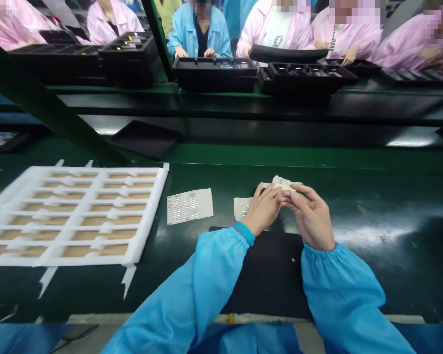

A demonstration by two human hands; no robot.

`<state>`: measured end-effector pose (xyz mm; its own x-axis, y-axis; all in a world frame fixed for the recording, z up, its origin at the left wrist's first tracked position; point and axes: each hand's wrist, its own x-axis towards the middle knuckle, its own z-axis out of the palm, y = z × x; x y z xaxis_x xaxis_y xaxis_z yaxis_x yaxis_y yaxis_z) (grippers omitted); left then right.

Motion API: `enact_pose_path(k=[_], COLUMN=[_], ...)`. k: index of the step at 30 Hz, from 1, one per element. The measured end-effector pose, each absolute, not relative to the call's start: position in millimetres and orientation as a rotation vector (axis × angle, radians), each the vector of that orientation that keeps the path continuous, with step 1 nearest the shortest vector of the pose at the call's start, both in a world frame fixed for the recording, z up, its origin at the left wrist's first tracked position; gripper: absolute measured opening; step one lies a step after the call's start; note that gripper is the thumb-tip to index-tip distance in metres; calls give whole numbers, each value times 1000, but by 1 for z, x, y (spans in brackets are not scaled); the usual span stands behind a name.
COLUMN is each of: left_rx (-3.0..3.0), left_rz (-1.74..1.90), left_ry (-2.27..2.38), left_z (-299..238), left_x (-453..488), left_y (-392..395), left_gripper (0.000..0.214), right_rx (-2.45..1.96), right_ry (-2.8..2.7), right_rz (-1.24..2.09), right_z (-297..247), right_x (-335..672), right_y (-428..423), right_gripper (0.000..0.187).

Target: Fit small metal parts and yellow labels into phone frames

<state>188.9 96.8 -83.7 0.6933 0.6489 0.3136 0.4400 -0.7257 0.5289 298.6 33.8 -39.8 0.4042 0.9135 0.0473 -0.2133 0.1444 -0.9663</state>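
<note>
While the left hand (pixel 262 209) and right hand (pixel 310 216) pinch a crumpled pale sheet (pixel 282 183) between their fingertips, just above a black mat (pixel 266 275) on the green bench (pixel 354 184), a second small sheet (pixel 241 209) lies touching the left hand.

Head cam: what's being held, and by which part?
The left hand and right hand pinch a crumpled off-white sheet, cloth or paper, by its near edge.

Smooth matt white foam tray (pixel 96 172), glossy dark green bench top (pixel 391 196), smooth blue sleeve cloth (pixel 339 290), crumpled matt off-white paper (pixel 282 184), matt black pad (pixel 266 275)
</note>
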Motion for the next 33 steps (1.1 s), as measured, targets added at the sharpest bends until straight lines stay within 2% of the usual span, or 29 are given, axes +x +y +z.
enact_pose_path(k=[6,12,19,26,33], left_rx=[2218,1891,1767,1225,1222], left_rz=[807,865,968,833,835], left_ry=[856,875,898,965,969], left_z=[-69,-44,-54,-60,-59], left_x=[172,127,97,94,93], left_y=[106,91,67,69,69], left_gripper=[27,24,11,24,25], right_rx=[-1149,-1210,-1343,-1259,-1357], right_ry=[-892,-1060,-1202,-1147,-1255], right_rz=[892,976,1118,1250,910], right_z=[-36,-40,-51,-48,-52], right_x=[295,282,265,262,258], right_y=[29,24,16,15,16], right_gripper=[22,27,24,24,15])
